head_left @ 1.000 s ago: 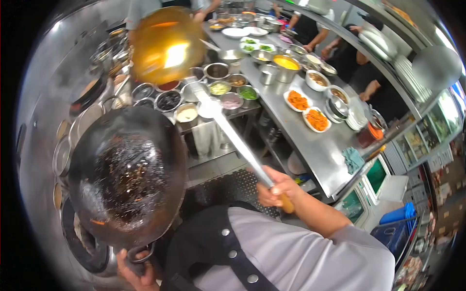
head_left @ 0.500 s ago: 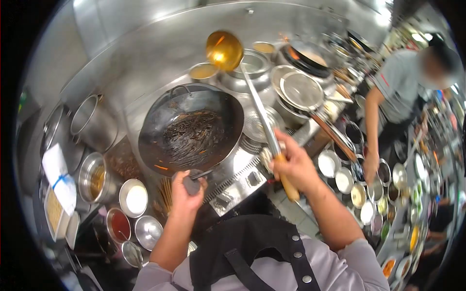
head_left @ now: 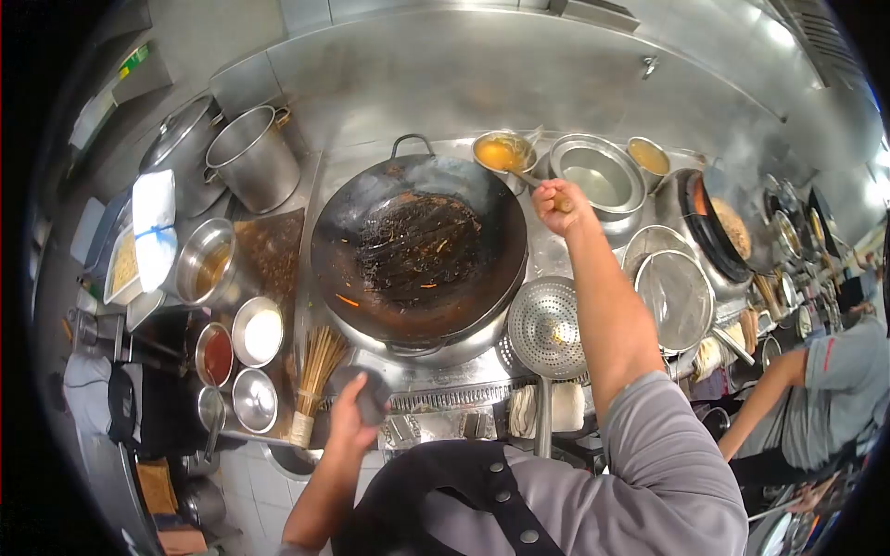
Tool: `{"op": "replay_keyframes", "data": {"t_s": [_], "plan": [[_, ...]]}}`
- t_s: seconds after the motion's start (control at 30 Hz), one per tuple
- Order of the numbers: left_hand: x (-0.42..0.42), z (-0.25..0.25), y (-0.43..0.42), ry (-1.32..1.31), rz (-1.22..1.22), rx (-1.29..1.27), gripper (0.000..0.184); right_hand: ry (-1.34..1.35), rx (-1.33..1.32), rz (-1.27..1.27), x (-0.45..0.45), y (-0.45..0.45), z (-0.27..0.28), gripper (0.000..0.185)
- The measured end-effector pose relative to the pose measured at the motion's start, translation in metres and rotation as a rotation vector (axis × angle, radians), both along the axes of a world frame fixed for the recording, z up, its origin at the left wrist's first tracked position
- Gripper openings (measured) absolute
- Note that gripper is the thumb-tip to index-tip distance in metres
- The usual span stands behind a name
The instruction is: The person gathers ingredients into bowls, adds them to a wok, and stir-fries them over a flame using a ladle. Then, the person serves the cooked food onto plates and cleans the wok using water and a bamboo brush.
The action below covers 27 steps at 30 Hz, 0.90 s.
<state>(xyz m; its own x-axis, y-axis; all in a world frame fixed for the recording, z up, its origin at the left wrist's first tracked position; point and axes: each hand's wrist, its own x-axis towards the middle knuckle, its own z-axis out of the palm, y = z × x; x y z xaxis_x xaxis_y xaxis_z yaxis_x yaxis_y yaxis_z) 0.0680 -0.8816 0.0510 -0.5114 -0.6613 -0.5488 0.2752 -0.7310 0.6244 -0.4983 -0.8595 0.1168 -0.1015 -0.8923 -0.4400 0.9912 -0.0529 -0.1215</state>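
My right hand is closed around the handle of a ladle, at the back of the stove. The ladle has its bowl end at a pot of yellow-orange liquid. Near the front edge, my left hand grips a rounded dark grey pad; its exact kind is unclear. Beyond this hand stands a large black wok, with dark residue and a few orange shreds stuck inside. A bamboo brush lies just left of the pad.
A perforated skimmer lies right of the wok, with mesh strainers farther right. Bowls of red sauce and white contents stand at left. Tall pots are behind them. A co-worker stands at right.
My right hand has swung the ladle from mid-air to the back pot. My left hand, with the pad, has come away from the wok's near handle. The camera view has turned right-to-left.
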Motion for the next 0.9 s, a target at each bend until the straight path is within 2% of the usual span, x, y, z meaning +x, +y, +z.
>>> {"op": "replay_keyframes", "data": {"t_s": [0.03,0.1,0.13,0.23,0.27,0.3,0.37,0.4,0.5,0.53,0.57,0.63,0.67,0.73,0.77,0.83,0.9], "plan": [[0.021,-0.001,0.007,-0.022,0.024,0.021,0.024,-0.014,0.001,0.013,0.014,-0.003,0.003,0.006],[0.063,-0.007,0.022,-0.075,0.007,0.064,0.024,0.972,0.363,0.009,0.029,-0.001,0.003,0.005],[0.075,-0.011,0.029,-0.080,0.002,0.059,0.024,0.785,0.288,-0.084,0.026,0.001,-0.006,0.005],[0.118,-0.036,0.053,-0.141,0.091,0.087,0.024,0.837,0.280,-0.094,0.031,0.020,-0.014,0.011],[0.137,-0.057,0.055,-0.163,0.089,0.152,0.025,1.228,0.416,-0.044,0.035,0.027,-0.024,0.024],[0.145,-0.068,0.053,-0.178,0.080,0.214,0.026,1.226,0.426,-0.059,0.044,0.039,-0.026,0.024],[0.139,-0.046,0.063,-0.177,-0.010,0.135,0.026,1.622,0.646,-0.153,0.063,0.072,-0.027,0.046],[0.138,-0.042,0.066,-0.154,-0.002,0.127,0.026,1.629,0.667,-0.167,0.065,0.087,-0.021,0.046],[0.142,-0.045,0.065,-0.120,0.012,0.127,0.026,1.867,0.970,-0.161,0.061,0.129,-0.004,0.056],[0.145,-0.046,0.063,-0.126,0.021,0.128,0.026,1.947,1.098,-0.057,0.040,0.140,-0.010,0.050],[0.149,-0.048,0.061,-0.131,0.030,0.129,0.026,1.882,1.131,-0.039,0.021,0.148,-0.014,0.045],[0.157,-0.058,0.051,-0.088,0.002,0.122,0.025,1.492,0.876,-0.206,0.037,0.163,0.019,0.031],[0.159,-0.062,0.048,-0.056,-0.020,0.113,0.024,1.496,0.883,-0.216,0.031,0.171,0.022,0.031],[0.158,-0.064,0.042,-0.034,-0.045,0.116,0.023,0.620,0.308,-0.373,0.018,0.190,0.031,0.011],[0.150,-0.051,0.040,-0.017,-0.056,0.119,0.022,0.627,0.310,-0.377,0.030,0.196,0.041,0.011],[0.141,-0.034,0.043,-0.004,-0.022,0.080,0.022,0.393,0.080,-0.394,0.062,0.206,0.054,0.014],[0.142,-0.038,0.040,0.011,-0.032,0.089,0.022,0.432,-0.095,-0.435,0.095,0.219,0.069,0.014]]}}
